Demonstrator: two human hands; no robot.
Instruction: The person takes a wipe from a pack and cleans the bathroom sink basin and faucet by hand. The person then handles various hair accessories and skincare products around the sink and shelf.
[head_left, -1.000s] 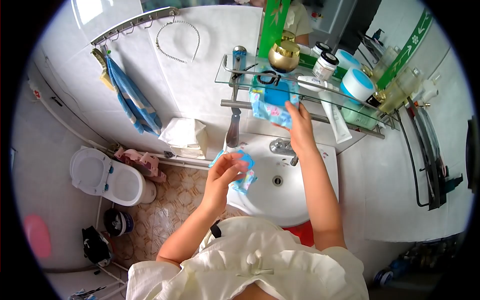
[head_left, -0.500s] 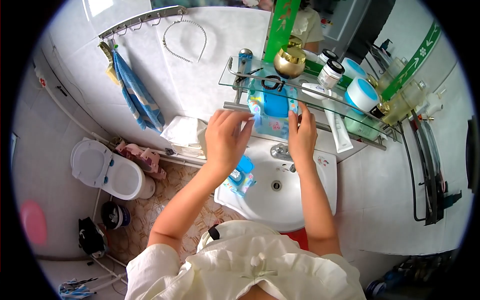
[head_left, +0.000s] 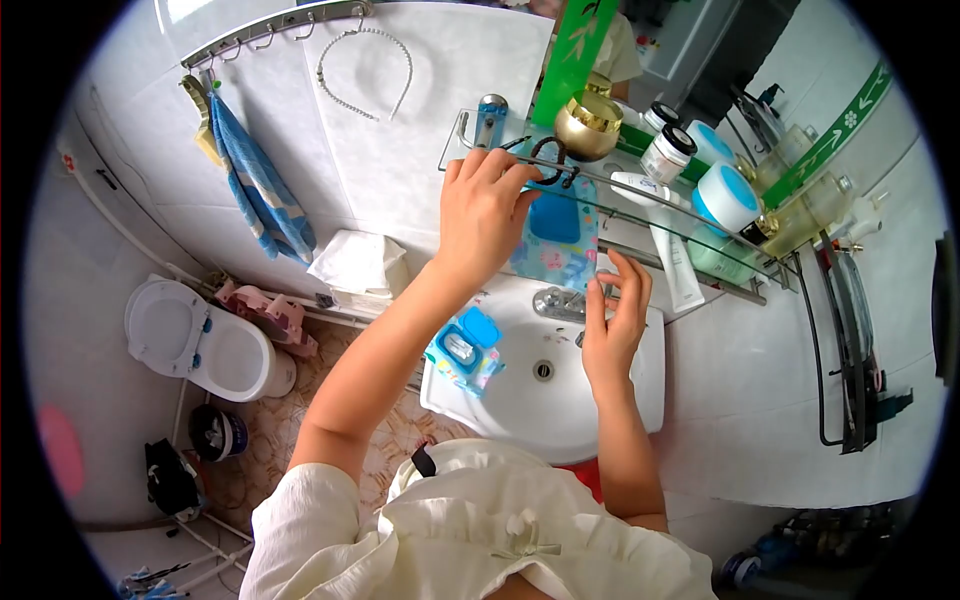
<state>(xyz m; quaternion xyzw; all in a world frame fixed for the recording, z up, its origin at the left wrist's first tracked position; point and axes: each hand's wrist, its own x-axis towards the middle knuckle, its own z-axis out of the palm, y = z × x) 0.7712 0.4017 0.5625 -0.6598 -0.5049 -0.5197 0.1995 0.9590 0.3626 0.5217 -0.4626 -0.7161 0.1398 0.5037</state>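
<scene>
My left hand (head_left: 485, 215) reaches up to the glass shelf, its fingers closed at a black beaded bracelet (head_left: 548, 162) whose loop stands tilted up at the fingertips. Through the glass shows a pack of wet wipes (head_left: 555, 220) with its blue lid shut, just right of that hand. My right hand (head_left: 615, 315) hovers in front of the shelf near the faucet (head_left: 560, 304), fingers apart and holding nothing. A second wet wipes pack (head_left: 462, 350) lies on the left rim of the sink (head_left: 510, 425), its blue lid flipped up and a white wipe showing.
The glass shelf's metal rail (head_left: 690, 215) runs in front of a gold jar (head_left: 588, 125), a white jar (head_left: 668, 152), a blue-lidded jar (head_left: 727, 195) and a white tube (head_left: 675, 260). White tissues (head_left: 360, 265) sit left of the sink. Farther left is a toilet (head_left: 235, 355).
My left hand has moved up and right from the wipes pack to the bracelet, which now stands more upright. My right hand has come down off the pack, fingers spreading.
</scene>
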